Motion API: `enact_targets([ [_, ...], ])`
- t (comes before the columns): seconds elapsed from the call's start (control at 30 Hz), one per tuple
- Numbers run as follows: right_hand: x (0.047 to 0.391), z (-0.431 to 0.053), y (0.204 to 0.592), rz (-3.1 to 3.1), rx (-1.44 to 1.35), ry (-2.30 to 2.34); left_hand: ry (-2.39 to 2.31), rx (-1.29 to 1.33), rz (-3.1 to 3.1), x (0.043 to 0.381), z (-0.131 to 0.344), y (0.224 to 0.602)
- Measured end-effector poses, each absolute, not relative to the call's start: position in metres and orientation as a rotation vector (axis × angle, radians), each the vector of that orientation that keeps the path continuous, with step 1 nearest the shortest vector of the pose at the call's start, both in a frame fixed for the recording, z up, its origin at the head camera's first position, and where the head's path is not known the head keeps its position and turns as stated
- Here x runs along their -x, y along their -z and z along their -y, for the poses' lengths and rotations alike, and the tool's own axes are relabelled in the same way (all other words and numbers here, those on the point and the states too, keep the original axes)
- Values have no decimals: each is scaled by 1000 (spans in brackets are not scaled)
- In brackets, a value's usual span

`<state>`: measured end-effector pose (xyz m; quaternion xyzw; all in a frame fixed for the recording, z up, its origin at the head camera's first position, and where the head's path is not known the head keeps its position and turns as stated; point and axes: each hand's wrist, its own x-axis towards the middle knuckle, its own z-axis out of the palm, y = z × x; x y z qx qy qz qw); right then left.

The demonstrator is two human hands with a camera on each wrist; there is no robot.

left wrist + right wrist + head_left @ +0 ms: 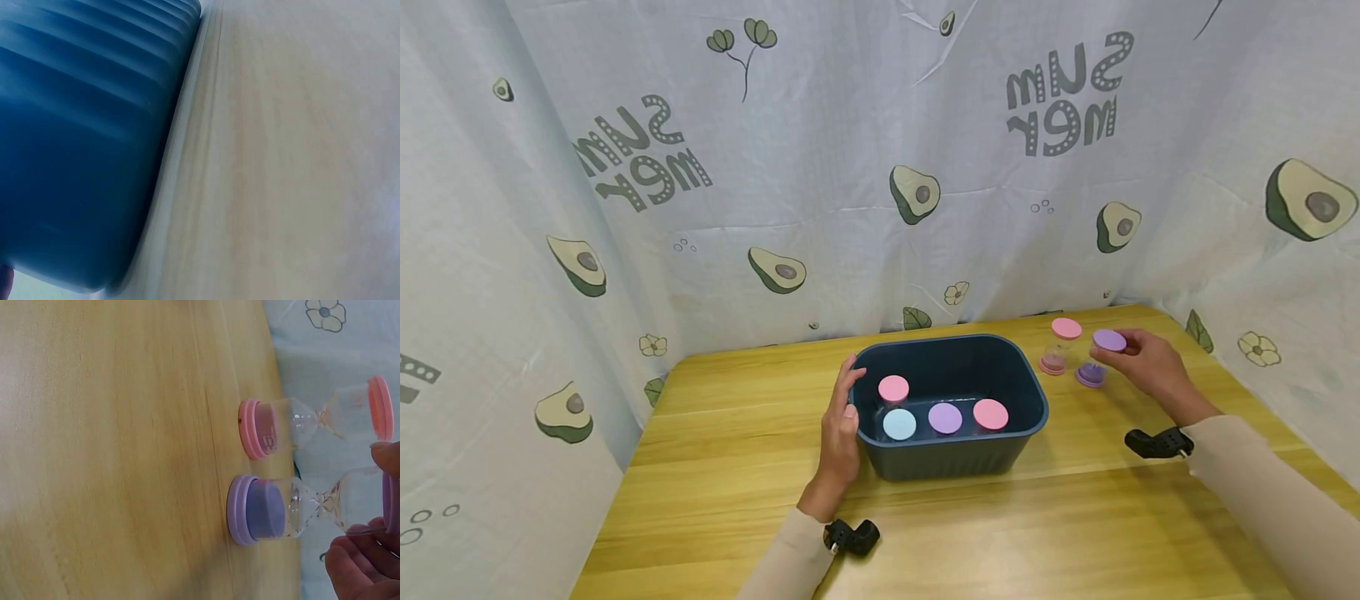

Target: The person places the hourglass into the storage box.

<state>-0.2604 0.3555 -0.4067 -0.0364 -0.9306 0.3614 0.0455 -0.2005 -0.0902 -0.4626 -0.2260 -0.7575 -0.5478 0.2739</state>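
Note:
My right hand (1153, 367) pinches the upper cap of a purple hourglass (269, 509), thumb on one side and fingers on the other. That hourglass is upright, its purple sand in the lower bulb. Close beside it stands a pink hourglass (265, 428), also upright. My left hand (840, 429) rests along the left end of a dark blue bin (940, 460), fingers extended at the rim. In the left wrist view the ribbed bin wall (81, 125) fills the left side. Inside the bin, round caps show: light blue (899, 424), purple (945, 418) and two pink, one (991, 414) at right.
The bin stands mid-table on a wooden tabletop (715, 467). A white curtain (842, 150) printed with avocados hangs behind the table's back edge and along both sides. A black wrist camera (852, 537) sits on each forearm.

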Motion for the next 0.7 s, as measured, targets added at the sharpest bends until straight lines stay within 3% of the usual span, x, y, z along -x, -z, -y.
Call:
enact_targets([
  [0.7, 256, -355, 404, 2770, 177, -1141, 1470, 608, 2045, 201, 91, 463],
])
